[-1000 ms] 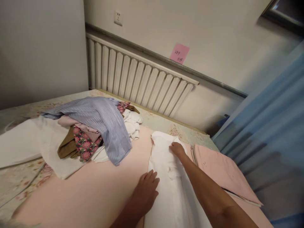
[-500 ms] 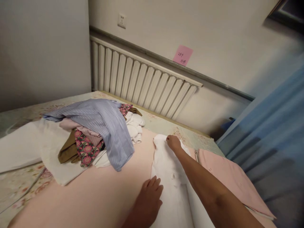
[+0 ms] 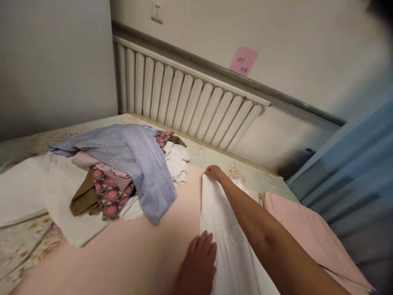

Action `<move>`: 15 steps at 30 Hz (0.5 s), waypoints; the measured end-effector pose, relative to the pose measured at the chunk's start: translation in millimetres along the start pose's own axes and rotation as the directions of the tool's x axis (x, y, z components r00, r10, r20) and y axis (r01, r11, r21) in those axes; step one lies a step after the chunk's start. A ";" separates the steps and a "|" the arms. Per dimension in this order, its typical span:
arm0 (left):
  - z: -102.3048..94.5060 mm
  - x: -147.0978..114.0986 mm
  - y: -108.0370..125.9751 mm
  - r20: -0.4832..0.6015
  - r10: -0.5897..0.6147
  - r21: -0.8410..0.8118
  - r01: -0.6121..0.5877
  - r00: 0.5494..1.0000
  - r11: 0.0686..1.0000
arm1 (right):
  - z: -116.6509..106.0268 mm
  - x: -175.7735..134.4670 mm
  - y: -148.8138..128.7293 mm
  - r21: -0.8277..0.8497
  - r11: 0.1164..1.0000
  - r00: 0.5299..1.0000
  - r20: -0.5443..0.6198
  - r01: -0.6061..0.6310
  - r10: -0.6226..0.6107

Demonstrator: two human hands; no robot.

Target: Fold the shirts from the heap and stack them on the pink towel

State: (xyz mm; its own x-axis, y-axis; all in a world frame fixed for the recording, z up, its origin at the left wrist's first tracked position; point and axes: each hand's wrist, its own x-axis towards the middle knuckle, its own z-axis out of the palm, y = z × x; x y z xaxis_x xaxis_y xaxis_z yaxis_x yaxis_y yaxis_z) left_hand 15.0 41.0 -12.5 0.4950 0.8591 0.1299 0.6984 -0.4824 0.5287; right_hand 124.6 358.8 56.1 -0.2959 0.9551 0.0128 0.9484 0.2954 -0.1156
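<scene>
A long white garment (image 3: 227, 233) lies on the pink surface, running from the near edge of the view towards the wall. My right hand (image 3: 215, 172) is closed in a pinch on its far left corner. Nearer to me, my left hand (image 3: 201, 260) rests flat with fingers stretched out along the garment's left edge. Part of the cloth's right side is hidden under my right forearm. I cannot tell which kind of garment it is.
To the left is a clothes pile with a blue striped shirt (image 3: 135, 155), a floral cloth (image 3: 110, 194), a brown cloth (image 3: 86, 198) and white pieces. Folded pink cloth (image 3: 313, 233) lies right. Beyond are a radiator (image 3: 184, 98), wall and blue curtain (image 3: 346, 164).
My right hand has drawn the garment's far end leftward, so its left edge is straighter and the small detail on its front is now covered. The left hand stays flat beside it.
</scene>
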 end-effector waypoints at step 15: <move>3.5 6.0 11.6 -0.178 -0.115 0.093 0.133 0.977 0.987 | 16.3 -5.6 -2.2 0.165 0.979 0.993 0.005 -0.120 0.121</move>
State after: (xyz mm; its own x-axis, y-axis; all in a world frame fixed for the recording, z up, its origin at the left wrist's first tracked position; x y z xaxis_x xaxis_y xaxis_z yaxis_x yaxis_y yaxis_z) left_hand 27.9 40.0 -8.6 0.3117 0.9255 0.2153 0.8029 -0.3777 0.4611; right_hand 122.2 352.5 40.1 -0.1797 0.9837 -0.0065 0.9452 0.1709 -0.2784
